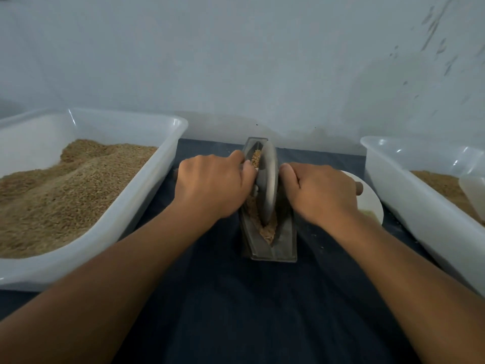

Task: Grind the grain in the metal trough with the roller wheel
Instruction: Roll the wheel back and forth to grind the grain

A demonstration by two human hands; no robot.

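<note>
A large white plastic tub (pixel 147 195) of brown grain stood left. The narrow grey metal trough (pixel 273 248) lay centred on dark cloth, holding tan grain (pixel 267 229). The grey metal roller wheel (pixel 267 179) stood upright in it. The left hand (pixel 210 185) and right hand (pixel 320 193), fingers curled, gripped its axle handles.

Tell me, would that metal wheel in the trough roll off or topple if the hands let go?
The roller wheel stands on edge in the narrow metal trough, so it would probably roll along it, not off. It looks solid, likely heavy. Thin-rimmed, it might lean without the left hand and right hand.
</note>
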